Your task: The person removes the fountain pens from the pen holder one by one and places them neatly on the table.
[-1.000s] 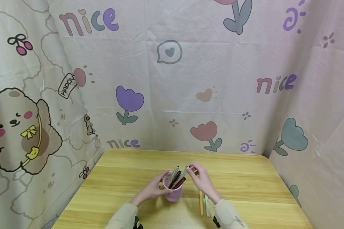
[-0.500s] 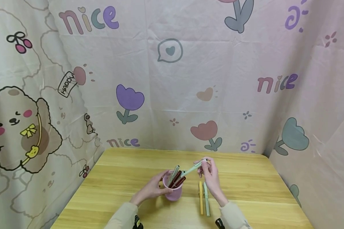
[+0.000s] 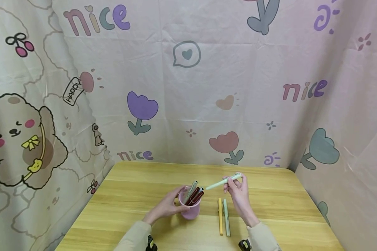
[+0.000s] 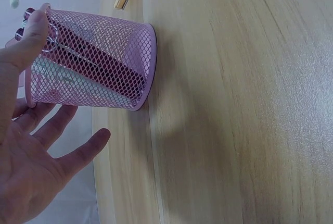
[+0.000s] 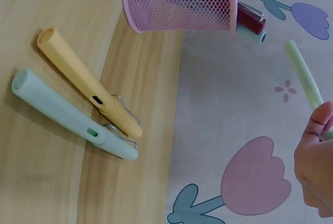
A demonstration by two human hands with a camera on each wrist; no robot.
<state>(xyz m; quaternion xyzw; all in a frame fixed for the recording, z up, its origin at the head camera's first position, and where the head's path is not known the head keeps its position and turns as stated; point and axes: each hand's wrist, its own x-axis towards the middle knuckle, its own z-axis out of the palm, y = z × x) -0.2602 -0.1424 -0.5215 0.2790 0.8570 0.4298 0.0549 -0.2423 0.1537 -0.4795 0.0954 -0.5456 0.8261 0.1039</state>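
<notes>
In the head view my left hand (image 3: pixel 167 208) grips a pink mesh pen cup (image 3: pixel 191 213) near its rim, thumb on the near side. The left wrist view shows the cup (image 4: pixel 140 52) standing on the table, some fingers spread along its far side. Dark red pens (image 3: pixel 193 196) and pale green ones lean inside it. To the right of the cup, my right hand (image 3: pixel 239 195) pinches a light green pen (image 3: pixel 218 183) by one end. That pen is held in the air, its free end pointing left toward the cup.
A yellow pen (image 3: pixel 220 218) and a pale green pen (image 3: pixel 227 219) lie side by side on the wooden table (image 3: pixel 138 188), right of the cup. Behind the table hangs a printed cloth (image 3: pixel 188 90), with more cloth at both sides.
The right hand has drawn the light green pen up out of the cup and moved right with it; the pen has tilted toward level. The left hand stays on the cup.
</notes>
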